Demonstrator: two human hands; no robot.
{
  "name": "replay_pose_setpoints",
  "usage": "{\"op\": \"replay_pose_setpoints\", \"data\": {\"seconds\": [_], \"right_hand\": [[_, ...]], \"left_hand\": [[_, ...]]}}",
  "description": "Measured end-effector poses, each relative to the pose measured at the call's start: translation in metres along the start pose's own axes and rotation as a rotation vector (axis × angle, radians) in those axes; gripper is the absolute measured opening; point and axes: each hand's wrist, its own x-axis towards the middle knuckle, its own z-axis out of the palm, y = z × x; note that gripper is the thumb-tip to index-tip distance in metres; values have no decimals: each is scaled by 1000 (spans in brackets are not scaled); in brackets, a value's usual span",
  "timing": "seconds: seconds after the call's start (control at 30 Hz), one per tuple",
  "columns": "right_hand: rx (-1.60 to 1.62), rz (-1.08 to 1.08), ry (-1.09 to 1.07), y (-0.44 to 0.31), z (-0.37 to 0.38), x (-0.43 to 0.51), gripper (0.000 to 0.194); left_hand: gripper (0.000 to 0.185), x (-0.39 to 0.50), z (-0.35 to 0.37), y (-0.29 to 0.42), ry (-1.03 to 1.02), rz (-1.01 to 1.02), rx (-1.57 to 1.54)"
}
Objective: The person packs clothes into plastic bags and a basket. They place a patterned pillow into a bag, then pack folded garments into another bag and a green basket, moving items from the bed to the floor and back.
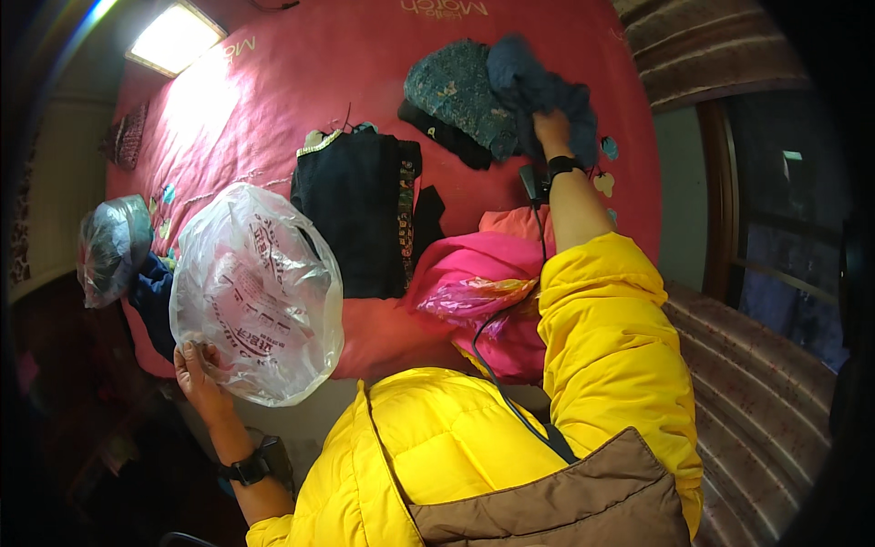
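Note:
My left hand (205, 379) grips the edge of a translucent plastic bag (263, 294) with red writing, which hangs puffed out above the near left of the red bedspread. My right hand (551, 131) reaches far forward and clutches a dark blue-grey cloth (523, 75), slightly blurred. Left of that cloth, partly against it, lies a teal patterned garment (448, 89) on top of a black one (454, 140). A folded black garment (348, 212) with a patterned strip lies in the middle. Between it and my right arm are bright pink fabrics (485, 260) with an orange and white patterned part.
The red bedspread (328, 68) carries printed writing. A filled plastic bag (116, 246) and dark blue cloth (154, 301) lie at the left edge. A lit lamp (176, 37) shines top left. A black cable (482, 349) runs over the pink fabric. A curtain (745, 403) hangs at right.

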Motion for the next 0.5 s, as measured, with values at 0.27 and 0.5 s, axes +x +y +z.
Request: {"op": "replay_pose_setpoints", "data": {"seconds": [0.27,0.5], "right_hand": [[458,-584,211,-79,-30,-6,48],[-300,-457,-395,-100,60,-95,104]], "left_hand": [[15,-3,4,-6,7,-32,23],[15,-6,11,-3,5,-30,-15]]}}
